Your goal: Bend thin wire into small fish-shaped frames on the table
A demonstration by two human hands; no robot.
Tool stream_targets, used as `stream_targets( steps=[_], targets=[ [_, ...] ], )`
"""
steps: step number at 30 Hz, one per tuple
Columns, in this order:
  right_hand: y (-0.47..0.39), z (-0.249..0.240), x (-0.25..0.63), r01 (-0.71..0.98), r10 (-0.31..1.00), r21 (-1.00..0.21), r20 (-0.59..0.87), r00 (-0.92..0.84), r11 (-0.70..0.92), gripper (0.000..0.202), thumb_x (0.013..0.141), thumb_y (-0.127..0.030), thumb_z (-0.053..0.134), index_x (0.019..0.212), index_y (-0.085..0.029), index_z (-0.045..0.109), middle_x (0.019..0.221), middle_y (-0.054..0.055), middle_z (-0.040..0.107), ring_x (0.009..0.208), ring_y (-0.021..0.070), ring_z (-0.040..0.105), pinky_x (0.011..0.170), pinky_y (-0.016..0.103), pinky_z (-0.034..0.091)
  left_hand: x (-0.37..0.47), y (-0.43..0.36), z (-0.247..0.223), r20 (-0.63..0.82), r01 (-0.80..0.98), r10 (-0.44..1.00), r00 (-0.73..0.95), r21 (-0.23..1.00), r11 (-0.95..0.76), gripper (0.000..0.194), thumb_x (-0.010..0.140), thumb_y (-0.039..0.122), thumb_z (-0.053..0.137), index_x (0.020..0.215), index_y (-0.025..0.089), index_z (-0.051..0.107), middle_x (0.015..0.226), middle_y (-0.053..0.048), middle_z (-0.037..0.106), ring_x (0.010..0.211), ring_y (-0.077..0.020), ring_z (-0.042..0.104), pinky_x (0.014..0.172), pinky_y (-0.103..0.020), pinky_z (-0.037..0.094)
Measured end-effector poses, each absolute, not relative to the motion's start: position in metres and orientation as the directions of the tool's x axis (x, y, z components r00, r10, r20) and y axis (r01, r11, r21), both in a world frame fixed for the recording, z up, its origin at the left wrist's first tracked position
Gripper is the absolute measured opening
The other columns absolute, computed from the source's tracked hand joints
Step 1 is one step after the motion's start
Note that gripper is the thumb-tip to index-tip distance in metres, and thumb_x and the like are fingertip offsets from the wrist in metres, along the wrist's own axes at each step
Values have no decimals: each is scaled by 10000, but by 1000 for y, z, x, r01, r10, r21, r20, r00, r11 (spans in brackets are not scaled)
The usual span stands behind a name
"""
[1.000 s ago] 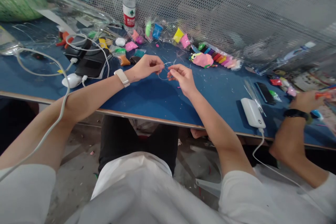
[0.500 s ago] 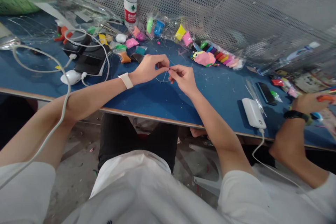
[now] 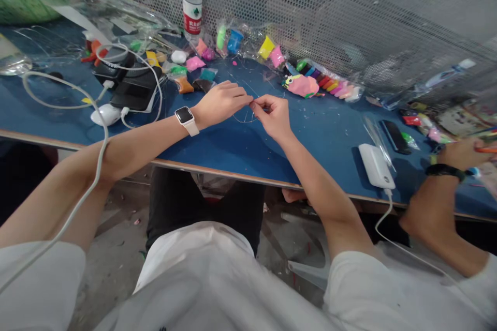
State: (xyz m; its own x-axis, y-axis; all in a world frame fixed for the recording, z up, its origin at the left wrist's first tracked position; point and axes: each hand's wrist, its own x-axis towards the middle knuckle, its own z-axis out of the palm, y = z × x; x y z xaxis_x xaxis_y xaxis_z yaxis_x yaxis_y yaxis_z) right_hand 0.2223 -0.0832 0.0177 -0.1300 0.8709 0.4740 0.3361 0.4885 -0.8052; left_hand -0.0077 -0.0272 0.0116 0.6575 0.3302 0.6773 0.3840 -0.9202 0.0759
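Note:
My left hand [image 3: 222,103], with a watch [image 3: 185,118] on its wrist, is turned palm down and its fingertips are closed on a thin clear thread [image 3: 245,122]. Fingertip to fingertip with it, my right hand [image 3: 274,115] pinches the same thread, thumb against forefinger. A loose loop of the thread hangs below the fingertips, over the blue table [image 3: 217,147]. Where the thread passes between the fingers is hidden. Just behind my left hand lie small bags of coloured clay, an orange one [image 3: 184,84] among them.
Beyond my hands stand a water bottle [image 3: 192,2] and a pink clay figure [image 3: 301,86]. Chargers [image 3: 132,94] with white cables lie left; a power bank [image 3: 376,166] and a phone [image 3: 396,136] lie right. A co-worker's hand [image 3: 462,154] works at far right.
My left hand has rolled palm down, bringing the watch face into view, and its fingers have straightened. My right hand stays pinched in nearly the same place.

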Motion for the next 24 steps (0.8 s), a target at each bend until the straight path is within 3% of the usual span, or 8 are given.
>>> stream_targets(
  steps=[3, 7, 13, 17, 21, 24],
  targets=[
    [-84, 17, 222, 353, 844, -771, 520, -132, 530, 554, 979, -761, 836, 837, -229, 772, 696, -2, 639, 636, 145, 517, 618, 324, 472, -7, -29, 12, 680, 396, 316, 662, 41, -917, 358, 1237, 263, 495, 1260, 201, 846, 1104, -138, 844, 1017, -275, 800, 921, -441, 589],
    [-85, 14, 223, 402, 809, -713, 570, -145, 574, 484, 1050, -689, 773, 891, -232, 762, 726, 4, 644, 646, 156, 529, 625, 336, 459, -6, -31, 13, 663, 400, 368, 652, 110, -910, 310, 1219, 257, 541, 1239, 200, 846, 1103, -133, 844, 1043, -280, 807, 944, -439, 587],
    [-85, 13, 228, 578, 665, -429, 691, -285, 694, 228, 1110, -336, 661, 925, -232, 746, 836, 36, 712, 752, 194, 631, 761, 376, 539, -3, -31, 16, 617, 414, 518, 593, 318, -853, 193, 1132, 248, 682, 1128, 206, 870, 1079, -101, 876, 1017, -279, 830, 979, -434, 592],
    [-84, 14, 235, 633, 614, -291, 693, -377, 717, 194, 1106, -246, 633, 938, -244, 729, 843, 43, 702, 825, 240, 667, 834, 420, 575, -1, -29, 19, 551, 366, 623, 555, 511, -778, 119, 1039, 223, 764, 1023, 208, 881, 978, -56, 882, 901, -238, 819, 907, -376, 600],
    [-82, 13, 237, 646, 626, -287, 678, -386, 708, 198, 1108, -246, 643, 933, -246, 737, 839, 41, 711, 825, 246, 676, 863, 438, 588, -1, -26, 19, 509, 305, 652, 562, 605, -735, 121, 1026, 241, 777, 1023, 206, 892, 939, -49, 883, 860, -220, 809, 863, -350, 600],
    [-80, 12, 236, 599, 664, -391, 665, -341, 699, 143, 1058, -259, 713, 928, -238, 767, 797, 16, 714, 708, 199, 635, 753, 384, 554, -2, -24, 17, 540, 343, 614, 575, 522, -781, 131, 1051, 251, 761, 1038, 208, 885, 976, -62, 882, 921, -245, 818, 917, -388, 602]
  ],
)
